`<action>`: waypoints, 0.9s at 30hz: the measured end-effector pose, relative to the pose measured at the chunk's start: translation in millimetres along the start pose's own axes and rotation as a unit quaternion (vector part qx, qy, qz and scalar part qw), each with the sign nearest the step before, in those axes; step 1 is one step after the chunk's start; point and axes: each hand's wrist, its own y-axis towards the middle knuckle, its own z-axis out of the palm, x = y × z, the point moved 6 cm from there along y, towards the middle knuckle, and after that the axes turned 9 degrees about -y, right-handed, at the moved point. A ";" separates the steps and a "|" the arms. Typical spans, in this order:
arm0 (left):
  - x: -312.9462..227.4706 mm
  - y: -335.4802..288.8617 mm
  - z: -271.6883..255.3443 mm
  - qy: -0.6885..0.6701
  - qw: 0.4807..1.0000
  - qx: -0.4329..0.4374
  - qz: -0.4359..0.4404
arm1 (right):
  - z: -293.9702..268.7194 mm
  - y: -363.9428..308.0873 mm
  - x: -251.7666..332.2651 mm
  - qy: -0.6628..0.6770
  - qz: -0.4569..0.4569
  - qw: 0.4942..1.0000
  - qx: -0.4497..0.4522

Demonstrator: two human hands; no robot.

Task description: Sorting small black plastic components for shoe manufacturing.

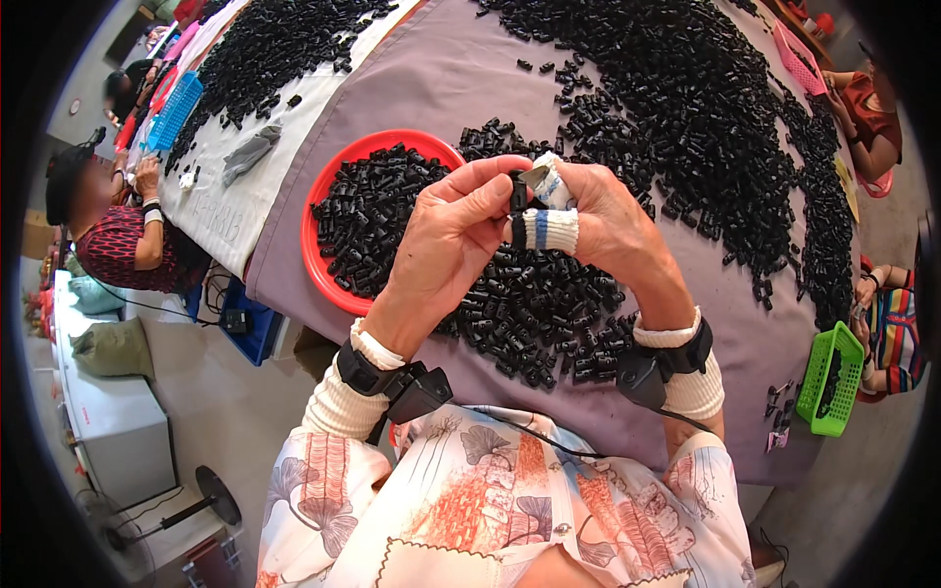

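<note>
My left hand (446, 235) is closed, pinching a small black plastic part (519, 194) between thumb and fingertips. Close against it, my right hand (622, 216) is also closed, its thumb and forefinger in white knitted finger covers (551, 231) with blue stripes. A thin grey blade-like piece (536, 176) shows at the right forefinger, touching or almost touching the part; its exact kind is unclear. Under my left hand stands a red basin (310, 235) full of similar black parts (377, 211). Beneath both hands lies a loose heap of such parts (549, 323).
A large pile of black parts (676, 88) covers the far table, which has a mauve cloth (392, 83). At the right edge sits a green basket (831, 377). Other people work to the left (127, 225) and right (887, 323). A blue basket (176, 110) stands far left.
</note>
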 end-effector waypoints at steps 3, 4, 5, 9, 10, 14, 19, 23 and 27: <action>-0.9 -1.5 0.2 0.003 1.000 -0.008 0.004 | 2.2 0.6 -2.3 -0.021 0.021 0.999 0.013; -1.4 -2.0 2.9 0.001 1.000 -0.009 0.007 | 3.4 1.4 -6.8 -0.029 0.011 0.999 0.013; -1.8 -2.5 4.2 -0.001 1.000 -0.010 0.010 | 4.1 2.1 -8.9 -0.036 0.002 0.999 0.013; -4.6 -1.0 -1.6 0.021 1.000 -0.011 0.013 | 3.2 3.1 -2.4 -0.032 -0.045 0.998 0.005; -9.4 -1.1 -6.6 0.048 0.998 -0.018 0.032 | 1.8 2.2 -1.8 -0.033 -0.030 0.999 0.012; -41.5 -12.1 -37.6 0.236 0.956 -0.132 0.111 | -15.4 -3.6 -9.7 -0.100 0.007 0.995 -0.022; -70.7 -36.5 -79.4 0.472 0.840 -0.194 0.187 | -33.7 -14.4 -28.1 0.012 0.062 0.996 -0.067; -35.8 -21.2 -60.2 0.524 0.830 -0.124 0.148 | -38.8 -20.3 -28.5 0.007 0.063 0.995 -0.077; 19.7 8.6 -34.7 0.605 0.789 -0.007 0.113 | -38.7 -24.5 -30.7 -0.026 0.071 0.995 -0.069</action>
